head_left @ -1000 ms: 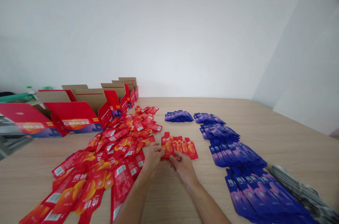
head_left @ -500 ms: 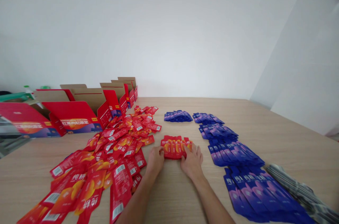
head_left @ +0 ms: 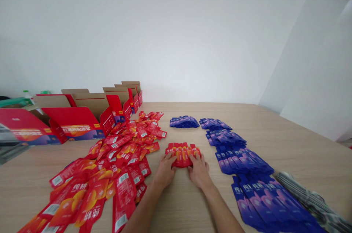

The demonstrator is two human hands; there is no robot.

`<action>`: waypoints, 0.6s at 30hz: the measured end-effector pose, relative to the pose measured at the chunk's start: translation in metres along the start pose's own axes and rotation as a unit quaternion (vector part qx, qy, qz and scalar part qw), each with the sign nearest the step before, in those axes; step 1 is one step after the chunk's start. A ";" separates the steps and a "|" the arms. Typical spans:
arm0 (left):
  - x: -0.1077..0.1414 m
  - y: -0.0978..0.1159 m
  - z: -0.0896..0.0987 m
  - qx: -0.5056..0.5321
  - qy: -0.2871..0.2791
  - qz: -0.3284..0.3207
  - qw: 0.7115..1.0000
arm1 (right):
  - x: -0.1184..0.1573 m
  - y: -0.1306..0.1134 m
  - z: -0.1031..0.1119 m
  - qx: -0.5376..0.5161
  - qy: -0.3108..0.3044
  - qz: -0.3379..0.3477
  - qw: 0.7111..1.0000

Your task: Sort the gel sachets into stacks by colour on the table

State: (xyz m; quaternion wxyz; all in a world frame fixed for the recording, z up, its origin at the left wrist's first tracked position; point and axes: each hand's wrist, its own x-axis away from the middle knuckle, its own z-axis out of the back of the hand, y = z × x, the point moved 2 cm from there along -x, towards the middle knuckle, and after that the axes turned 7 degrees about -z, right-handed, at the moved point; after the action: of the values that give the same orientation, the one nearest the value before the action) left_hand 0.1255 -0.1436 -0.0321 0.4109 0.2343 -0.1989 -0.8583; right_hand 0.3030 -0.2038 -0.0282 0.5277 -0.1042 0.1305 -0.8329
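Note:
A row of overlapping red sachets (head_left: 182,156) with orange fruit pictures lies on the wooden table in front of me. My left hand (head_left: 165,170) grips the row at its left end, fingers curled over the top and the thumb at the near edge. At the right end, my right hand (head_left: 199,168) closes on the sachets, its thumb on their faces and its fingers along the outer side. My palms cover the lower corners of the row.
Loose red sachets (head_left: 125,185) form a long heap on the left. Behind it stand several open red cartons (head_left: 79,123). Purple sachets lie in fanned stacks (head_left: 243,159) on the right and in one stack (head_left: 184,122) farther back. A striped bundle (head_left: 305,192) lies at far right.
My left hand has moved from the left edge of the row onto the sachets, fingers now over them. The right hand stays at the right end, slightly shifted.

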 end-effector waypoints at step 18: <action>-0.007 0.014 -0.013 -0.003 -0.010 0.009 1.000 | -0.004 0.005 0.002 0.012 0.019 -0.003 1.000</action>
State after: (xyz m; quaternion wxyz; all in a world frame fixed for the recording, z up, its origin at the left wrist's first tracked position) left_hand 0.1454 -0.1486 -0.0337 0.4175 0.2228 -0.2026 -0.8573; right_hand 0.3096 -0.2030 -0.0280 0.5240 -0.0820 0.1303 -0.8377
